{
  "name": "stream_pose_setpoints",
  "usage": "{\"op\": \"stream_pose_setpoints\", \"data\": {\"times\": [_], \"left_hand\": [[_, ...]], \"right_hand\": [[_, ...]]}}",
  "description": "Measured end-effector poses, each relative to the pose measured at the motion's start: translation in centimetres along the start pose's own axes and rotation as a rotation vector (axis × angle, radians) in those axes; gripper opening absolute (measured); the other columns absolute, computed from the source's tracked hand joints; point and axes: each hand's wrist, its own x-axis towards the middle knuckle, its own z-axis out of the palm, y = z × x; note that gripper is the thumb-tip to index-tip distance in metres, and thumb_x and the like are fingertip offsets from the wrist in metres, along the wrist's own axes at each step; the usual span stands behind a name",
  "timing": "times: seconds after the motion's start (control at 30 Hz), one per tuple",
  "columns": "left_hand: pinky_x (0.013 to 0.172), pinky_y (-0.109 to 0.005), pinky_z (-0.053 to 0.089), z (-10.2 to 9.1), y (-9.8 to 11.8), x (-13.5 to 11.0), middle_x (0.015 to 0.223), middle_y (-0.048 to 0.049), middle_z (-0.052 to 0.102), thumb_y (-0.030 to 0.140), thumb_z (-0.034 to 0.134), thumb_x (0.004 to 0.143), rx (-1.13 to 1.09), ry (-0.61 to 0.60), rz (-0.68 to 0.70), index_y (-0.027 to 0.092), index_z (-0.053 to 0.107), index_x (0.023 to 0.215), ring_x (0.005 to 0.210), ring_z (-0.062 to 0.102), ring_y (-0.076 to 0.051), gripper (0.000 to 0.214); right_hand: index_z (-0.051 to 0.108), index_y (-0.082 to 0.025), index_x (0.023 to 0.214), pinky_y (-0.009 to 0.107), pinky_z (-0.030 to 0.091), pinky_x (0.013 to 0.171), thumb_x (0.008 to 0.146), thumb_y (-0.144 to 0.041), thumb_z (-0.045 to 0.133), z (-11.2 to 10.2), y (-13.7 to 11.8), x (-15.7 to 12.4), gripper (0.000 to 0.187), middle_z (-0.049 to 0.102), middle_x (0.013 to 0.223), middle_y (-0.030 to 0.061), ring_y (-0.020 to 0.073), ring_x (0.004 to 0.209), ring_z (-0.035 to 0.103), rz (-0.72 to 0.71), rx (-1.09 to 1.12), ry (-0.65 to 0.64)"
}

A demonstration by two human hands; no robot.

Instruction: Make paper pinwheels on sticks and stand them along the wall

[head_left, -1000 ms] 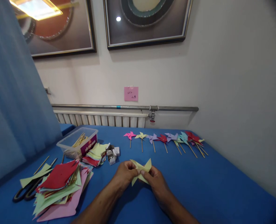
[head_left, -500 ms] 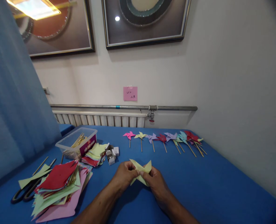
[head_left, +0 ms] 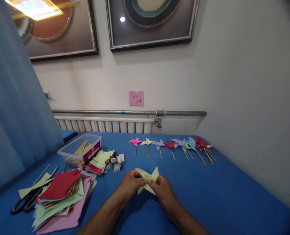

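Note:
Between my two hands is a pale yellow paper pinwheel (head_left: 154, 175) with its points folded toward the centre and no stick visible on it. My left hand (head_left: 132, 182) pinches its left side, the thumb pressed near the middle. From the other side my right hand (head_left: 163, 189) grips it, with its thumb meeting the left one at the centre. Both hands are just above the blue table (head_left: 223, 199). My fingers behind the paper are hidden.
Finished pinwheels on sticks (head_left: 169, 145) lie in a row at the back. Left are a clear plastic box (head_left: 66, 151) of sticks, small paper squares (head_left: 102, 160), little open boxes (head_left: 116, 161), a coloured paper stack (head_left: 61, 189) and scissors (head_left: 28, 204) partly under paper.
The pinwheel has turned slightly in my hands, and its upper points sit a little differently. Both hands keep their pinch near the centre.

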Motion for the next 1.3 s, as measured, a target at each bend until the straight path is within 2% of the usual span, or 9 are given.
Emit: {"op": "stream_pose_setpoints", "data": {"times": [0.17, 0.33, 0.57, 0.83, 1.03, 1.17, 1.3], "left_hand": [[0.051, -0.023, 0.031, -0.1, -0.2, 0.2, 0.053, 0.0009, 0.059, 0.031, 0.08, 0.049, 0.014, 0.028, -0.006, 0.014, 0.06, 0.058, 0.048, 0.046, -0.009, 0.027], [0.051, -0.024, 0.031, -0.3, -0.8, 0.6, 0.053, 0.0011, 0.058, 0.034, 0.079, 0.05, 0.033, 0.003, -0.002, 0.014, 0.061, 0.06, 0.048, 0.045, -0.009, 0.028], [0.05, -0.024, 0.029, -0.8, -2.4, 1.6, 0.051, 0.0037, 0.053, 0.032, 0.074, 0.056, 0.15, 0.053, 0.076, 0.016, 0.058, 0.061, 0.047, 0.041, -0.009, 0.023], [0.051, -0.025, 0.03, -0.3, -1.1, 0.9, 0.052, 0.0021, 0.057, 0.031, 0.072, 0.053, 0.067, 0.046, 0.013, 0.016, 0.058, 0.059, 0.047, 0.044, -0.009, 0.021], [0.052, -0.025, 0.031, -0.3, -0.6, 0.5, 0.055, 0.0004, 0.059, 0.029, 0.071, 0.052, 0.052, 0.013, -0.01, 0.014, 0.062, 0.061, 0.048, 0.046, -0.01, 0.02], [0.055, -0.025, 0.033, -0.5, -0.9, 0.7, 0.055, 0.0011, 0.058, 0.029, 0.074, 0.053, 0.038, 0.035, 0.018, 0.015, 0.06, 0.061, 0.05, 0.046, -0.01, 0.021], [0.056, -0.024, 0.034, -0.6, -1.2, 0.8, 0.056, 0.0014, 0.059, 0.03, 0.076, 0.054, -0.003, 0.023, 0.031, 0.015, 0.06, 0.062, 0.052, 0.047, -0.01, 0.023]], "right_hand": [[0.072, -0.013, 0.1, 0.032, 0.051, 0.067, 0.071, -0.046, 0.075, -0.2, 0.5, 0.2, 0.043, 0.077, 0.083, 0.0067, 0.0248, 0.075, 0.069, 0.003, -0.008, 0.004], [0.072, -0.013, 0.099, 0.033, 0.052, 0.068, 0.069, -0.048, 0.076, -0.4, 1.5, 1.0, 0.047, 0.077, 0.082, 0.0072, 0.0263, 0.076, 0.069, -0.026, -0.018, 0.018], [0.074, -0.014, 0.092, 0.031, 0.049, 0.062, 0.067, -0.046, 0.077, -0.5, 1.3, 1.0, 0.04, 0.076, 0.075, 0.0057, 0.0257, 0.072, 0.068, -0.03, -0.137, 0.08], [0.073, -0.014, 0.102, 0.036, 0.052, 0.074, 0.066, -0.05, 0.081, -0.1, 0.8, 0.7, 0.051, 0.078, 0.085, 0.0078, 0.0268, 0.079, 0.07, -0.034, 0.098, -0.043], [0.071, -0.015, 0.09, 0.033, 0.049, 0.068, 0.061, -0.047, 0.085, -0.1, 0.9, 0.8, 0.046, 0.075, 0.077, 0.0052, 0.023, 0.071, 0.068, -0.017, 0.136, -0.015], [0.07, -0.016, 0.083, 0.031, 0.048, 0.067, 0.063, -0.045, 0.084, -0.2, 0.7, 0.5, 0.038, 0.073, 0.071, 0.002, 0.0202, 0.067, 0.065, -0.012, 0.125, 0.024], [0.07, -0.016, 0.085, 0.031, 0.049, 0.068, 0.062, -0.044, 0.084, -0.1, 0.4, 0.3, 0.039, 0.073, 0.073, 0.0026, 0.0206, 0.069, 0.065, -0.003, 0.138, 0.012]]}}
